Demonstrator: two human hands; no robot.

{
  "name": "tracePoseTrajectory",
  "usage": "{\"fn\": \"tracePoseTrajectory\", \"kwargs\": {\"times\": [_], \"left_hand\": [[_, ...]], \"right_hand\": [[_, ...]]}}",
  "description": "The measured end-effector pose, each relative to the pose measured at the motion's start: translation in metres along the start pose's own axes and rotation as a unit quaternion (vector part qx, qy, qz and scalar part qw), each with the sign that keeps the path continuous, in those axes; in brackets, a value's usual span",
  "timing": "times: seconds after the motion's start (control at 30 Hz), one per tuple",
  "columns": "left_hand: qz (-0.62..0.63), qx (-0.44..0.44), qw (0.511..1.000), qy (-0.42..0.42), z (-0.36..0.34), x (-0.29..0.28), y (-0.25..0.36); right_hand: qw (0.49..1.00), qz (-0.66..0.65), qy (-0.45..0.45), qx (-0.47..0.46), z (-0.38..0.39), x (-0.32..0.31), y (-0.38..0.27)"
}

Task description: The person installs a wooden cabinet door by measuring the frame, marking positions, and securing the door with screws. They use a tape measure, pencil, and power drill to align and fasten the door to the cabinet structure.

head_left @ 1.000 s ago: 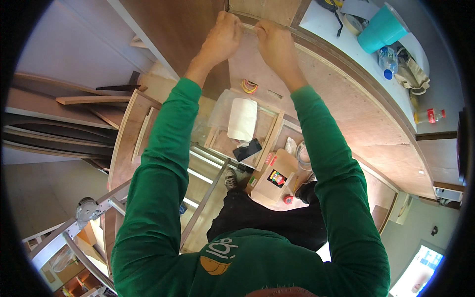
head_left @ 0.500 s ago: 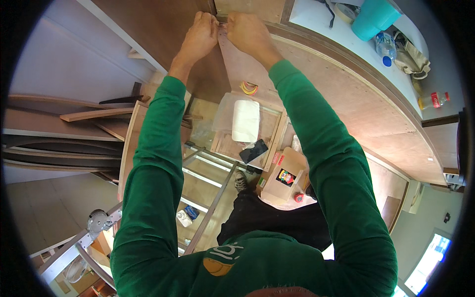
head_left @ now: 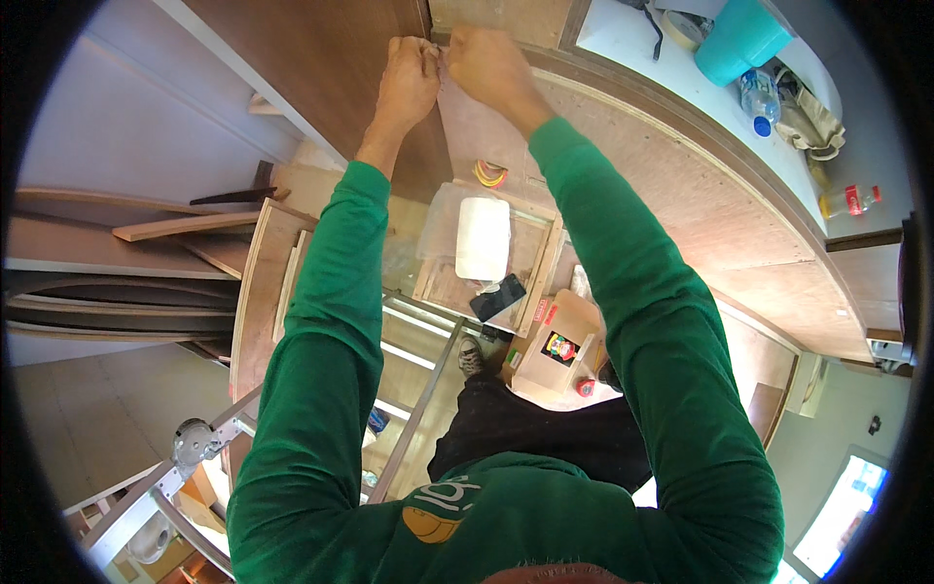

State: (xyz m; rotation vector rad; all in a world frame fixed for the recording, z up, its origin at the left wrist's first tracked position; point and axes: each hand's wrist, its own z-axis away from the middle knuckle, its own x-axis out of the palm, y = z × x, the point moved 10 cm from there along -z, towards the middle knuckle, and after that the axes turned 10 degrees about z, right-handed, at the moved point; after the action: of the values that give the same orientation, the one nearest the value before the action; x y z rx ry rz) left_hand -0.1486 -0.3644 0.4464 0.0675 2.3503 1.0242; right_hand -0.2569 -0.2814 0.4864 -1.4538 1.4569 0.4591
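Observation:
Both my arms reach up to the corner where a dark brown wood panel (head_left: 321,58) meets a pale plywood panel (head_left: 642,185). My left hand (head_left: 410,83) is closed, its fingers curled and pinched close to the brown panel's edge. Beside it, my right hand (head_left: 486,70) is also closed, slightly blurred, at the top of the plywood. A narrow gap separates the two hands. Whatever their fingertips hold, if anything, is too small or hidden to make out.
Below lie a white block-shaped thing (head_left: 483,238), a dark phone (head_left: 497,298) and a cardboard box (head_left: 555,350). A metal ladder (head_left: 418,414) stands left of my legs. On the white shelf at upper right are a turquoise cup (head_left: 741,44) and a plastic bottle (head_left: 759,97). Curved boards (head_left: 117,302) are stacked at left.
My left hand has shifted slightly right and down, and its forearm has swung right. My right hand stays at nearly the same spot, its fingers a little blurred.

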Motion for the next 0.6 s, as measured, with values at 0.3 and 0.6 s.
{"fn": "tracePoseTrajectory", "kwargs": {"times": [0.3,0.6], "left_hand": [[0.315,-0.131,0.938,0.068,0.024,0.003,-0.029],[0.205,0.002,0.972,0.113,0.009,-0.004,-0.017]], "right_hand": [[0.999,-0.031,0.018,-0.001,-0.001,-0.009,0.012],[0.998,-0.058,-0.001,-0.017,0.000,-0.013,0.008]]}}
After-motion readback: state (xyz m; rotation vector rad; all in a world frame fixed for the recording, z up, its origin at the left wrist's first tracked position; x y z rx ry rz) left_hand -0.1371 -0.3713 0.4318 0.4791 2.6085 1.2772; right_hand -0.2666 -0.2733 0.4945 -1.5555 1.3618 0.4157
